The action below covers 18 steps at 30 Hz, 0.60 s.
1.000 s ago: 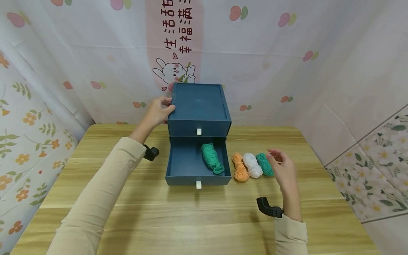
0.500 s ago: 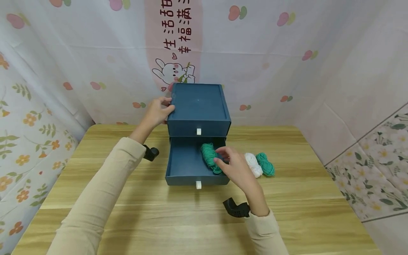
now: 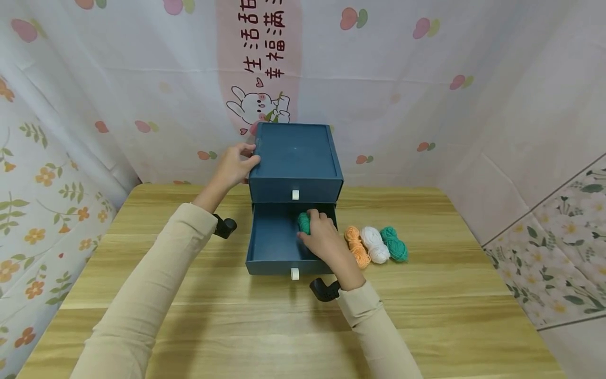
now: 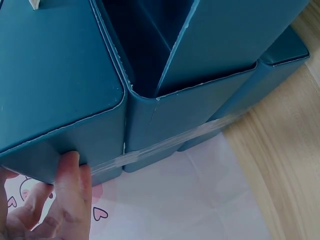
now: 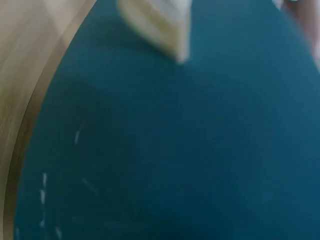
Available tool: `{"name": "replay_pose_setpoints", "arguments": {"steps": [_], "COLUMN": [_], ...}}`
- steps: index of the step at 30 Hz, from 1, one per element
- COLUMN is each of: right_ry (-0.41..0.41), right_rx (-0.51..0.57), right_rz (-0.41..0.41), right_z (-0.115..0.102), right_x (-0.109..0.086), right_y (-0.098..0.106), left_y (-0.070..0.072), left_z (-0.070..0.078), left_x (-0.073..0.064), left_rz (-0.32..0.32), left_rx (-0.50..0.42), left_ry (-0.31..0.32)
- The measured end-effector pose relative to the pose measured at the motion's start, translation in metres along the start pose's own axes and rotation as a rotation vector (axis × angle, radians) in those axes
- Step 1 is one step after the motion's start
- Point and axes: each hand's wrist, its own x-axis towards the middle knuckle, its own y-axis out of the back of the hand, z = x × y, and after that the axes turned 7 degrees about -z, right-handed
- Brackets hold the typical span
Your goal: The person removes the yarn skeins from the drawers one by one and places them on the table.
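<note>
A dark blue two-drawer box [image 3: 295, 152] stands at the table's back, its lower drawer [image 3: 272, 239] pulled out. My left hand [image 3: 234, 166] rests against the box's upper left side; in the left wrist view its fingers [image 4: 70, 185] touch the wall. Inside the drawer, my right hand [image 3: 326, 239] holds a green yarn skein [image 3: 304, 223], thumb on the near left side and fingers over the top. Most of that skein is hidden under the hand. The right wrist view shows only the drawer front [image 5: 165, 150] with its pale pull tab [image 5: 162, 25], blurred.
To the right of the drawer, an orange skein [image 3: 357, 247], a white skein [image 3: 375, 245] and another green skein [image 3: 394, 244] lie side by side on the wooden table [image 3: 450, 295]. A patterned curtain [image 3: 402, 105] hangs close behind the box.
My right hand has moved left from beside the skeins on the table into the drawer and onto the green yarn skein. My left hand has stayed at the box.
</note>
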Motion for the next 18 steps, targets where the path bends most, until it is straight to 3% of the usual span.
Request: {"name": "replay_pose_setpoints", "arguments": {"steps": [9, 18], "right_ry": [-0.079, -0.008], "right_rx": [-0.100, -0.087], "right_rz": [-0.015, 0.011], "right_z": [-0.002, -0.002], "right_x": [0.020, 0.016], "right_y": [-0.005, 0.000], "left_y": [-0.001, -0.001], "left_z": [0.001, 0.001], "left_x": [0.000, -0.001], "left_rz": [-0.003, 0.012], "left_rx": [0.006, 0.027], "left_ry": [0.007, 0.007]}}
